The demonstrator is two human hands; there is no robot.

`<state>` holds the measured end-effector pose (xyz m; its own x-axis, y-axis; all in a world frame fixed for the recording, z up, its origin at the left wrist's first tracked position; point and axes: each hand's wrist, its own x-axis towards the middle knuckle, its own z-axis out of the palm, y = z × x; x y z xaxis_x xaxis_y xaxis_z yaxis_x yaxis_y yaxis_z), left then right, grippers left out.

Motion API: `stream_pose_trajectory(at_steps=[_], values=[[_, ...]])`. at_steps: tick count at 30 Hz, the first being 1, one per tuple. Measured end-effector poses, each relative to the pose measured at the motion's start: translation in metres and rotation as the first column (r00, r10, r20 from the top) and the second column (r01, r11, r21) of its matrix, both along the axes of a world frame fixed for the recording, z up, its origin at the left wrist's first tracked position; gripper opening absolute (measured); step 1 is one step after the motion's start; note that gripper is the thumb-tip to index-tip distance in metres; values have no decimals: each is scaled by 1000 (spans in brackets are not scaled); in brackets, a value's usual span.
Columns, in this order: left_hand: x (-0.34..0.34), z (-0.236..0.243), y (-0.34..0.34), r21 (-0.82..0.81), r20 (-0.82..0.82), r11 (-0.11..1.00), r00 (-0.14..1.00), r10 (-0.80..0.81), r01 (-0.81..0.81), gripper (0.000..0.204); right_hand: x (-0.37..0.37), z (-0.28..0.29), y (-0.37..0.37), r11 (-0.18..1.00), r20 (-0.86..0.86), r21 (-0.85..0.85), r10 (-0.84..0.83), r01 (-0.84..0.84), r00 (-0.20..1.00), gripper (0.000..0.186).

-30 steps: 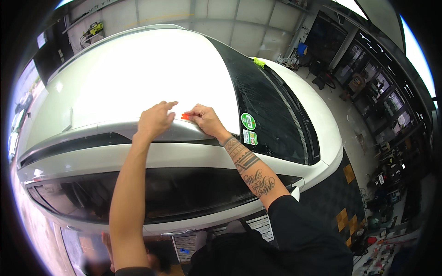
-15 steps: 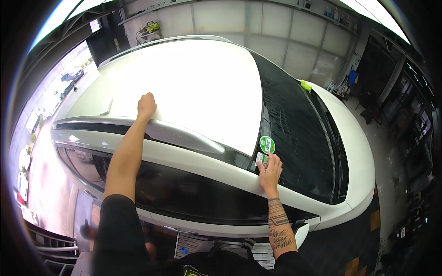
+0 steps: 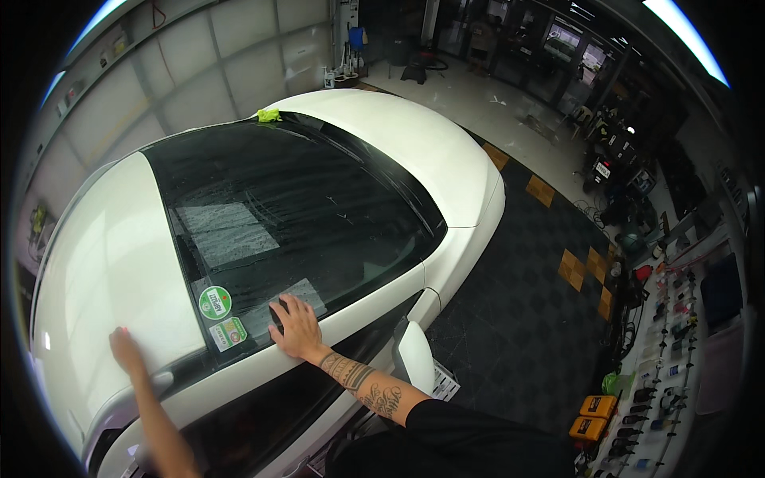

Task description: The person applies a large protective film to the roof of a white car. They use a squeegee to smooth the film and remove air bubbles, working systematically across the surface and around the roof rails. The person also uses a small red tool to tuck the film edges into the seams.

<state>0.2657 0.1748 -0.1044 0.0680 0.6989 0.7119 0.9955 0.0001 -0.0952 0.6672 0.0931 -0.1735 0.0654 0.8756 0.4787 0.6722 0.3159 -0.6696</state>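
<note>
My right hand (image 3: 296, 328) rests on the lower near side of a white car's dark windshield (image 3: 319, 191), fingers stretched out and slightly spread. A dark patch shows between thumb and fingers; I cannot tell whether it is a thing or bare glass. Left of that hand, a round green-and-white sticker (image 3: 215, 303) and a squarish green-and-white sticker (image 3: 229, 334) sit at the windshield's corner. My left hand (image 3: 126, 350), somewhat blurred, is closed at the near edge of the white roof (image 3: 111, 239). What it holds, if anything, is hidden.
A yellow-green cloth (image 3: 269, 115) lies at the windshield's far lower corner. The white side mirror (image 3: 414, 360) juts out near my right forearm. Orange cases (image 3: 591, 418) and a rack of bottles and tools (image 3: 661, 382) stand at right, beyond the dark tiled floor (image 3: 518, 263).
The view has swung right toward the hood and workshop. My right hand has left the stickers and moved onto the windshield glass. My left fist is now nearer the roof's front.
</note>
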Motion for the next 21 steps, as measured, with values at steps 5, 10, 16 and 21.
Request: stream_pose_trajectory(at_steps=[5,10,16,21], values=[[176,30,-41,-631,112,770,993,-35,98,27,22,-14,1,1000,26,18,-12,12,1000,49],[30,49,-24,-497,206,848,924,323,-185,38,16,-12,-1,998,27,53,15,-17,1000,49],[144,15,-43,-241,66,962,991,-114,127,13,20,-17,1,1000,106,-5,20,-19,994,46],[55,55,-25,-211,130,951,957,258,-228,19,-10,-23,-2,997,184,69,23,-36,983,51]])
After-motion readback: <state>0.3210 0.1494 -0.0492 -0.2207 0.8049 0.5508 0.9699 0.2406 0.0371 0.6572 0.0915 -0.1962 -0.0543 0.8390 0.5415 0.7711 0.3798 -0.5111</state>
